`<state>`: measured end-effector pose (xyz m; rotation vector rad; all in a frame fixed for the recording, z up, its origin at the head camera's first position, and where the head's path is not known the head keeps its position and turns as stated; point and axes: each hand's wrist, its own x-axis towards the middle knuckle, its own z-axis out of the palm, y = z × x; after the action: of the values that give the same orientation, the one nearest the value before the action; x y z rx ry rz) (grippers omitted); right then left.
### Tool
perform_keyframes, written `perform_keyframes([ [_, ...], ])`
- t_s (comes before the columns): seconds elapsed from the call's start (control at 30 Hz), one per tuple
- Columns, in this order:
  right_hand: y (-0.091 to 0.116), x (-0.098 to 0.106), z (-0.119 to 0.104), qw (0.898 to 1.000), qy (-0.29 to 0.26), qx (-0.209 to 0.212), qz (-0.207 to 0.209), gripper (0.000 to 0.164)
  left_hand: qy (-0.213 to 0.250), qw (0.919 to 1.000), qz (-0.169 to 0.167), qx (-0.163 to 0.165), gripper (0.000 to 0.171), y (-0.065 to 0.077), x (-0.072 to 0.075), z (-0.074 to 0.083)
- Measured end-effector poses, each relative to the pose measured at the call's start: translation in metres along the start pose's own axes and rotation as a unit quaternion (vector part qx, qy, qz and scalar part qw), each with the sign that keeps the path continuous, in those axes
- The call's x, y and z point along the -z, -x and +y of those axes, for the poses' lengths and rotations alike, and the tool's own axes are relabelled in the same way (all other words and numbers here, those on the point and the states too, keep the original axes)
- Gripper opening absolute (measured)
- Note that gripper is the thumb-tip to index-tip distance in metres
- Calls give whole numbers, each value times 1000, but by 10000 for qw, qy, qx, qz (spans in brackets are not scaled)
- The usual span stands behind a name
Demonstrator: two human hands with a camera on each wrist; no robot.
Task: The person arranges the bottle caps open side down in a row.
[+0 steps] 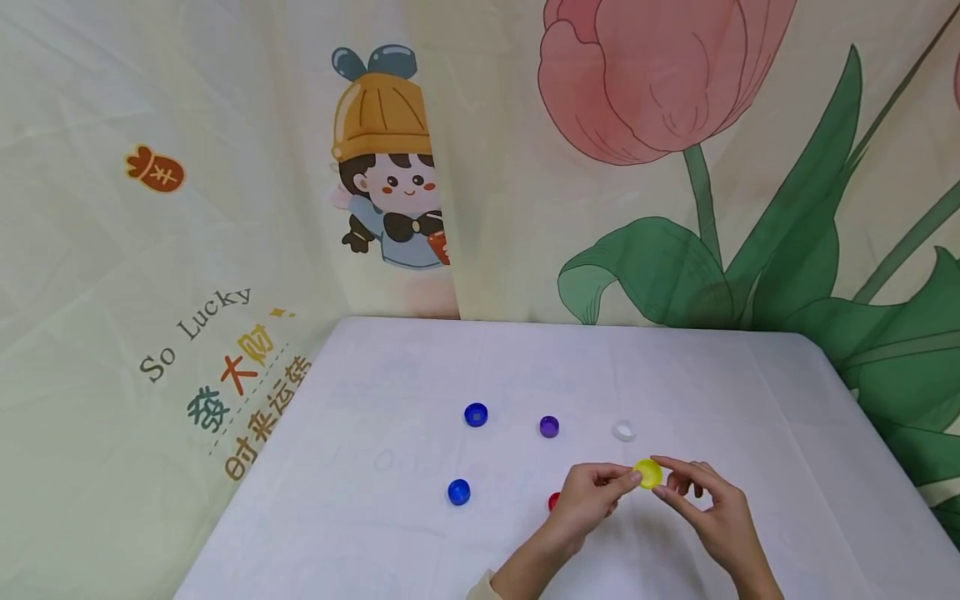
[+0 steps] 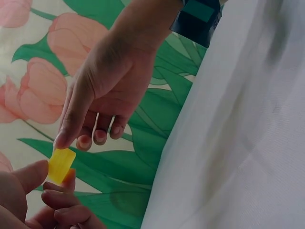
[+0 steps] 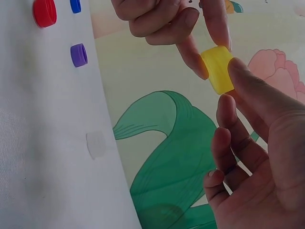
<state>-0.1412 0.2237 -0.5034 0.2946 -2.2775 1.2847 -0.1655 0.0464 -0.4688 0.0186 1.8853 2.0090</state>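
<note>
A yellow bottle cap [image 1: 648,473] is held above the table between both hands. My left hand [image 1: 588,504] pinches its left side with thumb and index finger; the left wrist view shows that hand [image 2: 45,200] at the lower left. From the other side my right hand [image 1: 716,512] grips the cap's edge between thumb and index finger, its other fingers loosely bent. In the right wrist view the yellow cap [image 3: 218,69] appears side-on. A red cap [image 1: 553,502] lies partly hidden behind my left hand. Behind the hands is a clear cap [image 1: 624,431].
On the white-covered table [image 1: 337,533] lie a purple cap [image 1: 549,427], a dark blue cap [image 1: 476,414] and a blue cap [image 1: 459,492], spaced apart. A printed curtain [image 1: 495,167] hangs behind the table's back edge.
</note>
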Motion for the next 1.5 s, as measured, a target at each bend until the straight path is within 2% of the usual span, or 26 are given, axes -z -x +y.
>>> perform_keyframes([
  [0.1, 4, -2, 19, 9999, 76, 58, -34, 39, -164, 9998, 53, -71, 20, 0, 0, 1],
  [0.13, 2, 0, 6, 10000, 5, 7, -53, 38, -246, 9996, 76, -108, 20, 0, 1, 1],
  [0.2, 1, 0, 2, 9999, 54, -85, -73, 40, -360, 9990, 99, -242, 20, -1, 1, 2],
  [0.23, 0, 2, -7, 9996, 99, -249, -96, 40, -398, 9986, 105, -322, 19, -1, 2, 2],
  [0.33, -2, 4, -19, 9982, 103, -571, -163, 40, -499, 9962, 61, -713, 21, -2, 3, 2],
  [0.43, -3, 4, -24, 9959, 158, -857, -236, 32, -729, 9888, 39, -1302, 24, -2, 4, 2],
  [0.5, -3, 4, -25, 9941, 125, -1027, -309, 25, -1000, 9783, 30, -1816, 25, -1, 5, 1],
  [0.6, -3, 4, -25, 9923, -81, -1162, -414, 19, -1455, 9518, 24, -2699, 25, 1, 5, 2],
  [0.7, -2, 5, -25, 9915, -320, -1165, -475, 18, -1715, 9287, -48, -3287, 24, 7, 5, 10],
  [0.77, -3, 6, -25, 9914, -437, -1143, -467, 19, -1773, 9235, -139, -3400, 23, 14, 6, 18],
  [0.93, -4, 7, -25, 9907, -617, -1134, -420, 19, -1898, 9187, -336, -3448, 24, 21, 7, 28],
  [1.13, -4, 8, -23, 9900, -662, -1163, -444, 16, -1975, 9050, -319, -3754, 25, 4, 7, 6],
  [1.2, -4, 8, -22, 9908, -680, -1087, -436, 15, -2014, 9031, -318, -3780, 28, -1, 8, -1],
  [1.37, -3, 7, -19, 9946, -734, -647, -345, 17, -2131, 9032, -330, -3711, 39, -5, 9, -6],
  [1.5, -4, 6, -20, 9955, -741, -550, -207, 24, -2399, 8915, -62, -3842, 37, -5, 8, -6],
])
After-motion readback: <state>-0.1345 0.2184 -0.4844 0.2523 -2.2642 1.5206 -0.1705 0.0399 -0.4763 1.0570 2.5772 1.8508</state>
